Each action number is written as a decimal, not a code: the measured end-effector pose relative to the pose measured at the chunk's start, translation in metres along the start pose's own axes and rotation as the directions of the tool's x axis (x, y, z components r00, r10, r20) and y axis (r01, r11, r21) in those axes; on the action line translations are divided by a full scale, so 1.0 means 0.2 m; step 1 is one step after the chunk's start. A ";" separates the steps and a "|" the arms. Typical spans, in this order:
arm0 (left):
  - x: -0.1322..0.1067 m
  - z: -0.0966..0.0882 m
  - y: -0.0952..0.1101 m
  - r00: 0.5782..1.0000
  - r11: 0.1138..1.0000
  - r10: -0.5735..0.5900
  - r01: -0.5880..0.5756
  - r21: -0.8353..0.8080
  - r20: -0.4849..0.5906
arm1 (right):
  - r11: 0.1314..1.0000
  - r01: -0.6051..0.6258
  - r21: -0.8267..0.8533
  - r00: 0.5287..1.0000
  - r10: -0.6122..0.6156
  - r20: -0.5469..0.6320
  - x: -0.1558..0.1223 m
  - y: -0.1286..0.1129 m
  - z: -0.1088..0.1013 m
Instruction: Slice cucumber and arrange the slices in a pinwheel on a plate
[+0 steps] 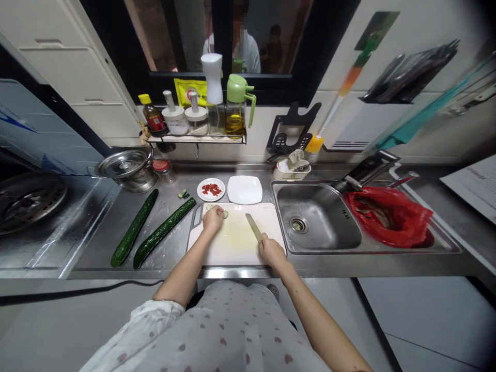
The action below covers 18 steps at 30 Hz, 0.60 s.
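A white cutting board (236,243) lies on the steel counter in front of me. My right hand (271,251) is closed round the handle of a knife (253,227), whose blade points up and left over the board. My left hand (213,218) rests at the board's far left corner with its fingers curled on a few cucumber slices (225,214); what they pinch is too small to tell. Two whole cucumbers (163,231) lie slanted on the counter left of the board.
Behind the board stand a small plate of red chilli pieces (211,189) and a bare white square plate (244,189). A sink (318,217) with a red plastic bag (387,214) is on the right. A lidded steel pot (126,168) and a bottle shelf (194,137) sit at the back left.
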<state>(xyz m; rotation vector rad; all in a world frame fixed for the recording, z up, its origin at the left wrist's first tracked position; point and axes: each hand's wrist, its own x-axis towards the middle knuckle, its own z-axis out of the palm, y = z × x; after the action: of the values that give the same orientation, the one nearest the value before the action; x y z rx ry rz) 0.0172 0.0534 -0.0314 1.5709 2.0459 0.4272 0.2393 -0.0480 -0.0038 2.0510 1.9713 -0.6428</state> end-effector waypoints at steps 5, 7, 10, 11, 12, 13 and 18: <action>-0.15 0.05 -0.02 0.991 0.996 -0.002 0.015 -0.093 0.136 | 1.000 0.001 -0.008 1.000 -0.001 0.027 -0.01 -0.01 -0.02; -0.19 0.07 -0.03 0.988 0.997 0.011 0.001 -0.077 0.152 | 1.000 0.014 -0.013 1.000 -0.014 0.017 -0.01 -0.01 -0.03; -0.22 0.09 -0.04 0.990 0.999 0.040 -0.036 -0.029 0.137 | 0.999 0.038 -0.025 0.999 -0.037 0.008 -0.03 -0.01 -0.04; -0.22 0.09 -0.04 0.991 0.999 0.050 -0.049 -0.005 0.125 | 0.999 0.044 -0.029 0.999 -0.044 0.005 -0.04 -0.01 -0.05; -0.22 0.09 -0.05 0.992 0.998 0.059 -0.061 0.020 0.113 | 0.998 0.050 -0.033 0.999 -0.049 0.002 -0.06 -0.01 -0.05; -0.23 0.09 -0.05 0.992 0.997 0.066 -0.070 0.042 0.104 | 0.998 0.056 -0.036 0.998 -0.056 0.000 -0.07 -0.02 -0.04; -0.24 0.08 -0.06 0.994 0.992 0.073 -0.081 0.094 0.084 | 0.990 0.134 -0.050 0.991 -0.134 -0.006 -0.17 -0.04 -0.02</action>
<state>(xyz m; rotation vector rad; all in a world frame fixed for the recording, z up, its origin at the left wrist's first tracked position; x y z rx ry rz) 0.0261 0.0039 -0.0416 1.7011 1.9771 0.2908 0.2320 -0.0753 0.0153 1.9090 2.1223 -0.6047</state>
